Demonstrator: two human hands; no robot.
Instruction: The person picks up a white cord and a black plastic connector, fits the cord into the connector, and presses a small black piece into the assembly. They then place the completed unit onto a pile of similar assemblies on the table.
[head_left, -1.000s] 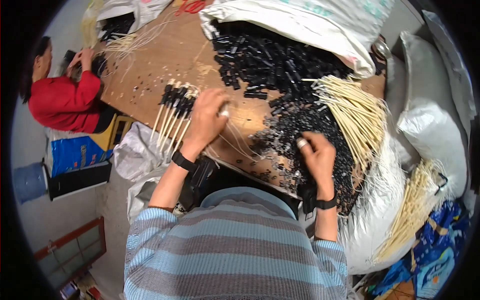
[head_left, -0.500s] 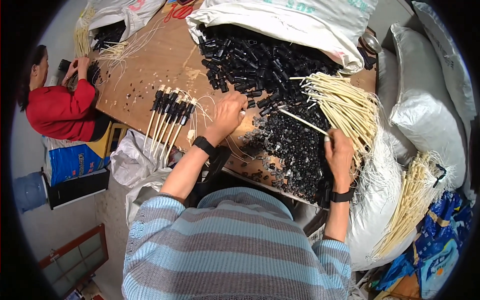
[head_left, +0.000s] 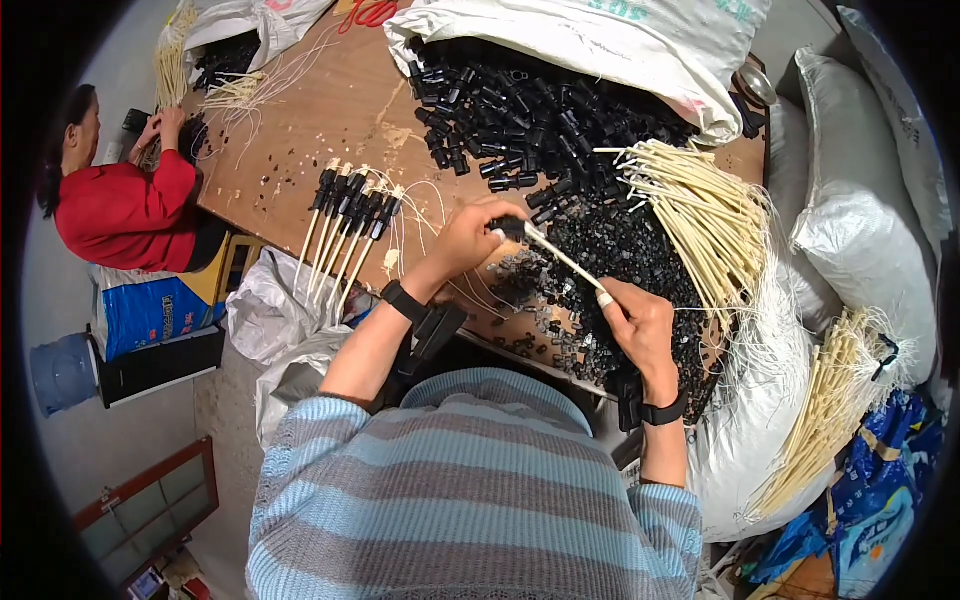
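My left hand (head_left: 466,240) is closed around a black plastic tubular fitting (head_left: 509,228) above the table. A thin cream tube (head_left: 566,258) slants between my hands, its far end meeting the fitting; whether it sits inside cannot be told. My right hand (head_left: 642,318) pinches the tube's near end, above a pile of small dark clips (head_left: 655,262). Beyond my hands lies a heap of black fittings (head_left: 490,110). Left of my left hand, several cream tubes with black fittings (head_left: 352,208) on their far ends lie side by side, thin white wires trailing from them.
Loose cream tubes (head_left: 700,215) lie bundled at the table's right, beside a white sack (head_left: 760,420). An open white sack (head_left: 590,50) backs the heap. Bulging sacks (head_left: 860,210) stand at the right. A person in red (head_left: 130,215) works at the table's far left.
My left hand has lifted a black fitting from the heap's edge. My right hand has moved left and nearer, bringing the cream tube's end to the fitting.
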